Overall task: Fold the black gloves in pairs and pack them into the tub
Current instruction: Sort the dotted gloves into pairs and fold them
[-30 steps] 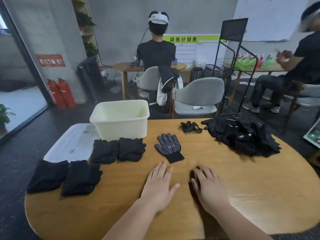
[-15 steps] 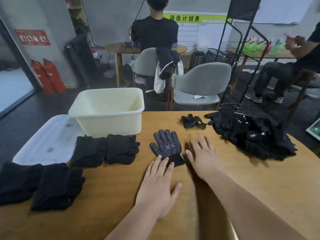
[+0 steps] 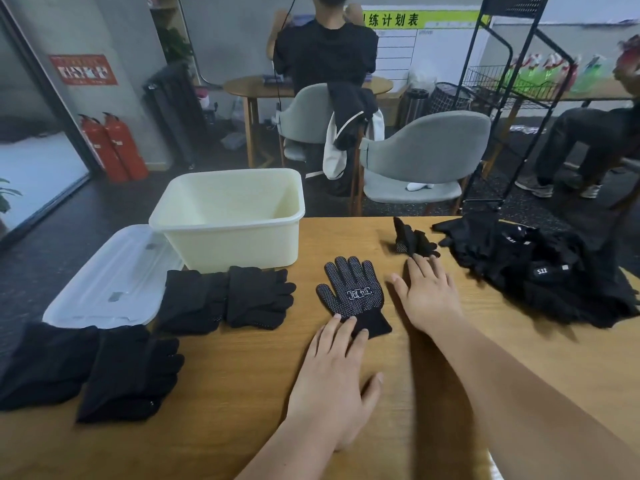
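A black glove with white grip dots (image 3: 350,289) lies flat, palm up, in the middle of the wooden table (image 3: 450,358). My left hand (image 3: 334,379) lies flat with its fingertips on the glove's cuff. My right hand (image 3: 429,296) reaches forward with straight fingers; its fingertips touch a crumpled black glove (image 3: 412,241). A loose heap of black gloves (image 3: 540,268) lies at the right. The cream tub (image 3: 228,216) stands at the back left and looks empty. Two folded pairs (image 3: 225,299) lie in front of it, and two more folded pairs (image 3: 86,368) at the near left.
The tub's clear lid (image 3: 110,278) lies flat left of the tub. Behind the table stand grey chairs (image 3: 422,157) and a black wire rack (image 3: 502,109). A person sits at a far table, another at the right. Red fire extinguishers (image 3: 114,147) stand by the wall.
My right hand has moved forward from the near table to the crumpled glove. My left hand slid up onto the dotted glove's cuff. The camera has leaned closer.
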`<action>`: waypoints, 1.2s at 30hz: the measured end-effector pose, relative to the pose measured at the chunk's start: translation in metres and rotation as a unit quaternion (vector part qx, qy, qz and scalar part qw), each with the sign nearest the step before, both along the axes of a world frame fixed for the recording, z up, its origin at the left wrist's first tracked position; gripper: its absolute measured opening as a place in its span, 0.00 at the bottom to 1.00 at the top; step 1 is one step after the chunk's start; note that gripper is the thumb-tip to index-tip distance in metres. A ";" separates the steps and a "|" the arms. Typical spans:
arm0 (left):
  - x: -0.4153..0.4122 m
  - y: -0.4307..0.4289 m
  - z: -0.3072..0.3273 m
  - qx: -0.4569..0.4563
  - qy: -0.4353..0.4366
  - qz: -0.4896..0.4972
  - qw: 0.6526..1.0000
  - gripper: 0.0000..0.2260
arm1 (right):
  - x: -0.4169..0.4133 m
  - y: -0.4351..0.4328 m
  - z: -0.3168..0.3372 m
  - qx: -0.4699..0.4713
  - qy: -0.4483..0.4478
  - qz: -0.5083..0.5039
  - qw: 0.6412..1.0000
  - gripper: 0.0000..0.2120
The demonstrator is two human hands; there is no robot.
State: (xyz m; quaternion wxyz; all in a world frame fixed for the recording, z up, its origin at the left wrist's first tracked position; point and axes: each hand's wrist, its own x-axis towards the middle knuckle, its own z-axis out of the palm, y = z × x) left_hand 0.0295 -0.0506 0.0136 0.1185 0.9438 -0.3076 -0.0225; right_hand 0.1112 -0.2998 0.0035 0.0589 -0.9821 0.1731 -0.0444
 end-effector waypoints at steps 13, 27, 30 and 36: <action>-0.008 0.002 0.004 -0.005 -0.030 0.011 0.999 0.29 | -0.088 0.031 0.001 0.001 -0.089 -0.013 0.996 0.18; -0.049 0.035 0.007 -0.010 -0.027 0.015 0.999 0.25 | -0.194 0.052 -0.006 -0.031 -0.142 -0.001 0.989 0.20; -0.068 0.053 0.007 -0.020 -0.026 0.016 0.999 0.24 | -0.209 0.060 0.000 -0.059 -0.172 0.059 0.982 0.18; -0.095 0.076 0.002 -0.034 -0.027 0.025 0.999 0.23 | -0.216 0.069 0.006 -0.040 -0.106 0.146 0.983 0.11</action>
